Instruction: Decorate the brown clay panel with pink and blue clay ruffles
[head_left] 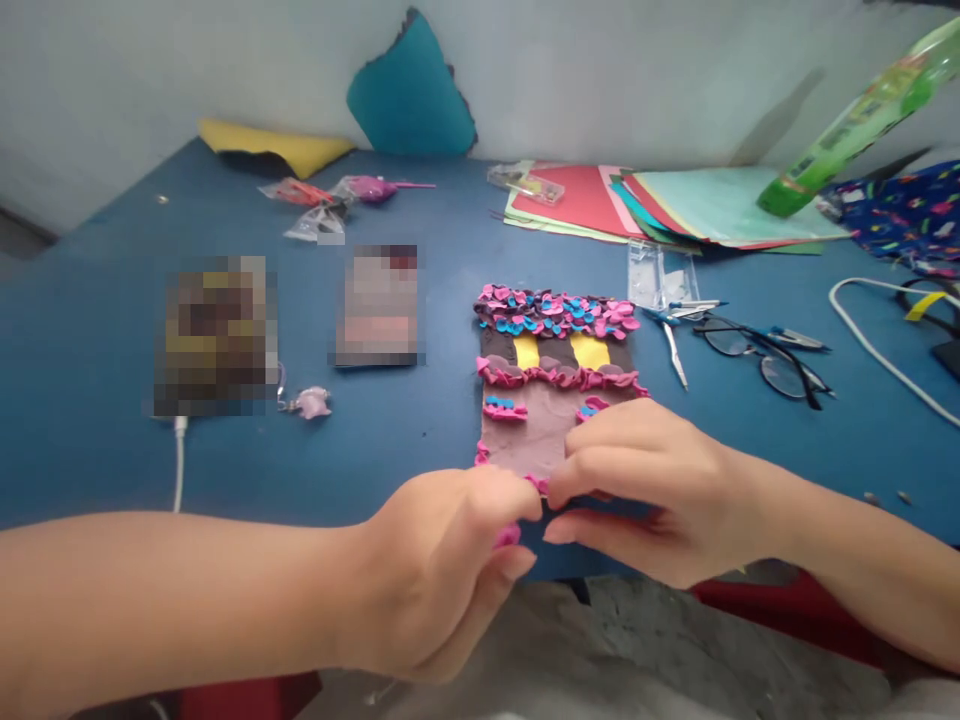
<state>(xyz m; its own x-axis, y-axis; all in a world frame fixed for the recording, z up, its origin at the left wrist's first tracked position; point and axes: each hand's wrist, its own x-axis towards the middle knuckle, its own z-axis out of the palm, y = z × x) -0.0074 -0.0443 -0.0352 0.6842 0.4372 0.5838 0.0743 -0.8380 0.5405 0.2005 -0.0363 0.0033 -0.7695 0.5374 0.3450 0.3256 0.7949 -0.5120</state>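
Observation:
A panel covered in modelling clay (525, 430) lies on the blue table, mauve below and dark above with two yellow patches. Pink, purple and blue clay petals crowd its top edge, and a pink ruffle crosses its middle. My left hand (442, 570), at the panel's near left corner, pinches a lump of pink clay (507, 536) between thumb and fingers. My right hand (660, 490) covers the lower right part of the panel. Its fingertips rest by the pink trim on the near edge, with the thumb held apart below and nothing visible between.
Pens (675, 355) and eyeglasses (757, 355) lie right of the panel. Coloured paper sheets (585, 200) and a green bottle (847, 130) are behind. Two blurred flat objects, a pink charm (311, 402) and small plastic bags (315, 220) are on the left.

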